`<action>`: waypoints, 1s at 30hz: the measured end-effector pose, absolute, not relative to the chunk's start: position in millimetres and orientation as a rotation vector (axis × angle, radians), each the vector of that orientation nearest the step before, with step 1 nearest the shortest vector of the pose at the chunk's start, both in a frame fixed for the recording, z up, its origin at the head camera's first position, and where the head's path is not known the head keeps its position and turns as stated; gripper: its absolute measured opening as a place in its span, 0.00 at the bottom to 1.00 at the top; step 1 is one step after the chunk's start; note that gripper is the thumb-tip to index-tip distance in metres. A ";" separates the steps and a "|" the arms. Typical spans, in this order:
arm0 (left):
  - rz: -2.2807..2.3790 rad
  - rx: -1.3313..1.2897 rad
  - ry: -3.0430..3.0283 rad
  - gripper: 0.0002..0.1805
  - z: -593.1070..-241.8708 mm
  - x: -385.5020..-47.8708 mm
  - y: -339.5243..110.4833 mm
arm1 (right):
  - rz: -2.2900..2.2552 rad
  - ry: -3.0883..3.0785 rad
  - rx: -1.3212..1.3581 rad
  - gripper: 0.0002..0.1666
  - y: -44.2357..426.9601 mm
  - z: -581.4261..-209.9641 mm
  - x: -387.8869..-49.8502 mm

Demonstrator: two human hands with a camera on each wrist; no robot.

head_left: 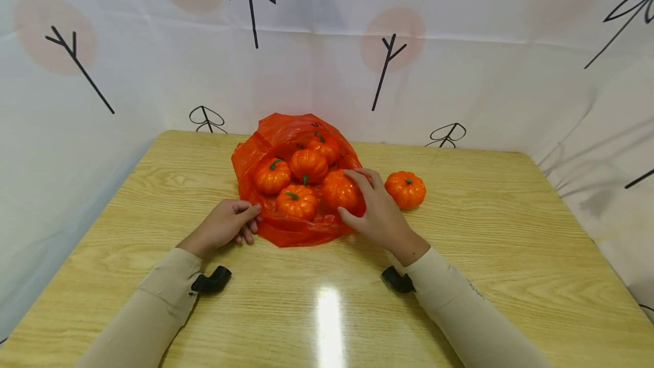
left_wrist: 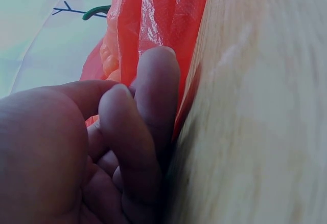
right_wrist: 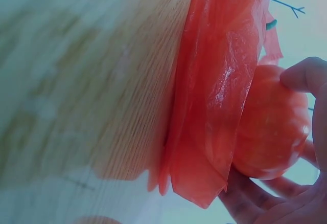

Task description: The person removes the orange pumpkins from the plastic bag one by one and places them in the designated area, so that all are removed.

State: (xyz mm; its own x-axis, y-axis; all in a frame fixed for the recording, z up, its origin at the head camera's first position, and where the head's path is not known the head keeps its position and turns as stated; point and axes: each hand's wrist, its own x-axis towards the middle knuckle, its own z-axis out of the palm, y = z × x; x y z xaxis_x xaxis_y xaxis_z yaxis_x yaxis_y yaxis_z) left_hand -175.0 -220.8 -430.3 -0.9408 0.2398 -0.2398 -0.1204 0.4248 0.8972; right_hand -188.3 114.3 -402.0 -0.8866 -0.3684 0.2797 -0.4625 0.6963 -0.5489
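A red plastic bag (head_left: 301, 235) lies open on the table with several small orange toy pumpkins (head_left: 296, 202) inside, each with a green stem. My left hand (head_left: 225, 225) pinches the bag's near-left rim between thumb and index finger. In the left wrist view, the other fingers (left_wrist: 158, 81) curl loosely beside the film. My right hand (head_left: 380, 214) grips a pumpkin (head_left: 338, 189) at the bag's right side, thumb in front and fingers behind. The right wrist view has this pumpkin (right_wrist: 273, 121) just behind the bag's raised edge (right_wrist: 219, 91).
One more pumpkin (head_left: 405, 190) sits on the wooden table (head_left: 286, 311), outside the bag and right of my right hand. A white patterned cloth (head_left: 317, 72) hangs behind the table's back edge. Black wrist mounts (head_left: 212, 280) stick out below both cuffs.
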 end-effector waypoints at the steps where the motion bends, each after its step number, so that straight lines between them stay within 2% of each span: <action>1: 1.525 0.101 2.348 0.23 -429.9 -174.7 -220.5 | 0.953 -2.757 0.680 0.41 114.4 -401.9 -188.4; 13: 1.509 0.078 2.359 0.23 -426.2 -173.6 -217.6 | 0.970 -2.796 0.679 0.40 115.5 -403.8 -189.7; 20: 1.515 0.073 2.355 0.23 -426.3 -173.7 -218.5 | 0.996 -2.760 0.639 0.45 113.4 -402.5 -189.4; 30: 1.528 0.079 2.343 0.23 -426.7 -173.0 -218.8 | 1.030 -2.701 0.700 0.46 111.4 -401.7 -187.5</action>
State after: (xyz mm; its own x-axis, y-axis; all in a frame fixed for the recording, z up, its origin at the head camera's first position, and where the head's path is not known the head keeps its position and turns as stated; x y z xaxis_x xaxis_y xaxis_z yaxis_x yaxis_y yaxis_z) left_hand -173.0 -218.8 -426.7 -0.9400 0.2297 -0.2522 -0.1380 0.4198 0.8971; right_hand -187.5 111.4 -401.7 -0.8763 -0.3666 0.3127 -0.4817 0.6520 -0.5856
